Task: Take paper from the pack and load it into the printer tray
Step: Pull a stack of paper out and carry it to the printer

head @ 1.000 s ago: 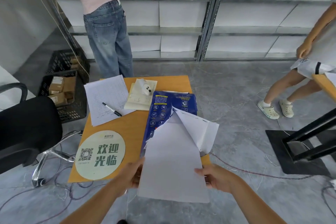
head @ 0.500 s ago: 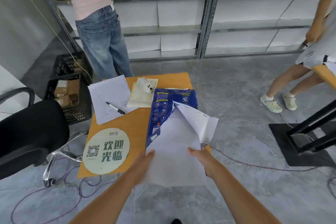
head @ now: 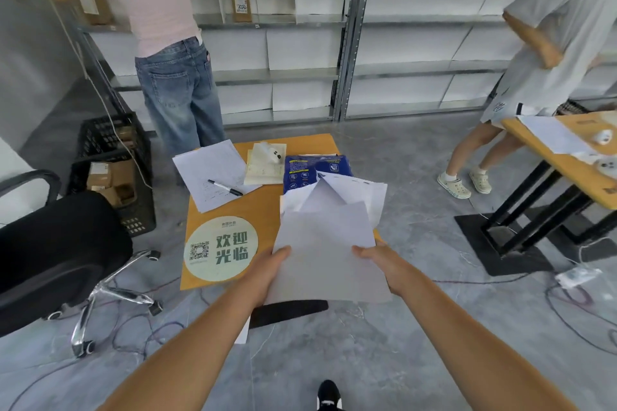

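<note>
A blue paper pack (head: pixel 312 169) lies on the right side of a small orange table (head: pixel 260 210), its white wrapper flap (head: pixel 354 190) torn open and folded up. I hold a stack of white paper (head: pixel 327 253) over the table's near right corner. My left hand (head: pixel 270 265) grips the stack's left edge and my right hand (head: pixel 379 260) grips its right edge. The sheets hang a little past the table edge toward me. No printer or tray is in view.
On the table lie written sheets with a black pen (head: pixel 225 187), a notepad with a small white device (head: pixel 270 152) and a round green sign (head: pixel 221 249). A black office chair (head: pixel 56 250) stands left, black crates (head: pixel 115 173) behind it. Two people stand near the shelves; another orange table (head: pixel 567 147) is right.
The view has risen and pulled back from the table. The stack of paper has come further out of the pack, held by both hands at its sides.
</note>
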Action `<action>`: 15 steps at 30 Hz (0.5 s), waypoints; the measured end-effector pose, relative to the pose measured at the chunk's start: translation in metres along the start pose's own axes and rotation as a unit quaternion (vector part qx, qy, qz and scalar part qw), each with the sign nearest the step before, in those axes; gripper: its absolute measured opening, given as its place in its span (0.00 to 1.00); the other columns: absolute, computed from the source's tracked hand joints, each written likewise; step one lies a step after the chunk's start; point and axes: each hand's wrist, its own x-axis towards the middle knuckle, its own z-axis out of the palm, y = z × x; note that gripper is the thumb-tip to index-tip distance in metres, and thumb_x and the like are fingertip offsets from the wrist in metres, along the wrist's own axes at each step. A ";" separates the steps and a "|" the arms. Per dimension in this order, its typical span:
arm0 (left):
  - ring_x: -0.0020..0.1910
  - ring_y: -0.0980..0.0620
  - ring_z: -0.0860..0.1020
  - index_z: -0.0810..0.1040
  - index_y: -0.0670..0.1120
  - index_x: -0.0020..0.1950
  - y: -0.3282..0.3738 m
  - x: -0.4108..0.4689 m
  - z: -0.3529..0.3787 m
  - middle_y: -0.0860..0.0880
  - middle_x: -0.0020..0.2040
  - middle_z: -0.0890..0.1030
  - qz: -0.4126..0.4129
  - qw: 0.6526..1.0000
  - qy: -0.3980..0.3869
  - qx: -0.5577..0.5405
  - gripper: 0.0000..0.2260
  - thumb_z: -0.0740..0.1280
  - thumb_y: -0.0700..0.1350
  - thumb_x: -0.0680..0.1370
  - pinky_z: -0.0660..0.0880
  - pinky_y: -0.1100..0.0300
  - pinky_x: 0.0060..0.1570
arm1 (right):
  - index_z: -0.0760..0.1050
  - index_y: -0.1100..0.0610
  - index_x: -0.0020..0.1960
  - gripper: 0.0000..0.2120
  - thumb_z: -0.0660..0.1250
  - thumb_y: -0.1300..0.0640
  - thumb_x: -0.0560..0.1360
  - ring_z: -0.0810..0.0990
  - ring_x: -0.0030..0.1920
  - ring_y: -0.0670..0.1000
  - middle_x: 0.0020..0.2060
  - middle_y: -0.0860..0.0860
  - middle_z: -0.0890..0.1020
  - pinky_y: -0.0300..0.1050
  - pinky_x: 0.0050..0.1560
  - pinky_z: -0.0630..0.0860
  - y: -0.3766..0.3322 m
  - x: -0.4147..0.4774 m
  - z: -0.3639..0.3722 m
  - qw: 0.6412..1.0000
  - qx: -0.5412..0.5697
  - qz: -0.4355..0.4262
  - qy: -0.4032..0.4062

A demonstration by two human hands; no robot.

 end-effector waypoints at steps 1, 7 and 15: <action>0.48 0.45 0.80 0.77 0.45 0.62 0.000 -0.008 -0.006 0.45 0.51 0.81 0.008 1.000 0.001 0.001 0.13 0.64 0.47 0.80 0.76 0.52 0.52 | 0.72 0.57 0.65 0.18 0.67 0.66 0.76 0.83 0.45 0.57 0.58 0.61 0.81 0.49 0.39 0.81 -0.001 -0.011 0.004 1.000 0.008 -0.012 0.005; 0.53 0.44 0.79 0.75 0.49 0.62 0.039 -0.065 -0.030 0.46 0.56 0.80 0.061 0.998 0.004 0.009 0.18 0.59 0.58 0.78 0.75 0.49 0.58 | 0.75 0.58 0.63 0.15 0.68 0.61 0.76 0.83 0.46 0.58 0.54 0.59 0.84 0.48 0.41 0.79 -0.022 -0.088 0.028 0.996 0.040 -0.071 0.035; 0.40 0.47 0.79 0.77 0.47 0.61 0.107 -0.138 0.007 0.45 0.48 0.82 0.178 0.980 -0.080 0.046 0.13 0.62 0.50 0.80 0.73 0.60 0.37 | 0.74 0.61 0.64 0.15 0.65 0.64 0.77 0.84 0.40 0.54 0.46 0.55 0.84 0.46 0.36 0.81 -0.070 -0.209 0.000 0.973 0.121 -0.176 0.087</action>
